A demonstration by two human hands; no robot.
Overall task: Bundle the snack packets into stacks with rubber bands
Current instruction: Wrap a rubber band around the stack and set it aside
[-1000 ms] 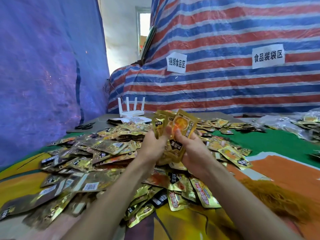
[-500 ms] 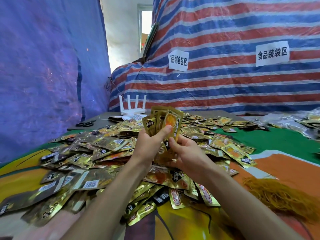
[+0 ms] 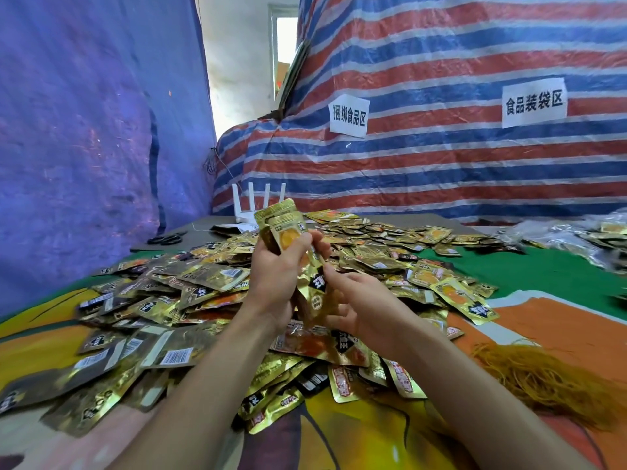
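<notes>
Left hand [image 3: 273, 278] raised above the table, fingers [image 3: 320, 245] wrapped round a stack [image 3: 283, 228] of gold packets. Thumb lies across the front face and the fingertips show at the stack's far edge. The stack stands roughly upright, top end tilted a little away, clear of the heap below.

Right hand [image 3: 368, 308] sits just below and right of the left fingers. Its thumb [image 3: 334, 276] presses on the stack's lower half by a black label. The other fingers curl under and behind the bottom end, so that end is pinched. Both hands touch the same stack, the left high and the right low. No band can be seen round the stack; cannot tell if one is held in the fingers.

Loose packets [image 3: 203, 276] lie in a wide heap directly under both hands. The heap spreads left of the left fingers, beyond the fingertips, and right past the right wrist. Some lie face up in gold and orange, others label side up.

Rubber bands [image 3: 543, 378]: a tangled orange-brown mound, well to the right of the right hand and nearer the person, beside the forearm, untouched.

Beyond the left fingertips stands a white router [image 3: 258, 201] with four aerials. Scissors [image 3: 168, 238] lie far left of it. Cloth [image 3: 549, 276] shows green right of the heap. Two paper signs [image 3: 349, 115] hang on the striped tarp [image 3: 441, 171] behind.
</notes>
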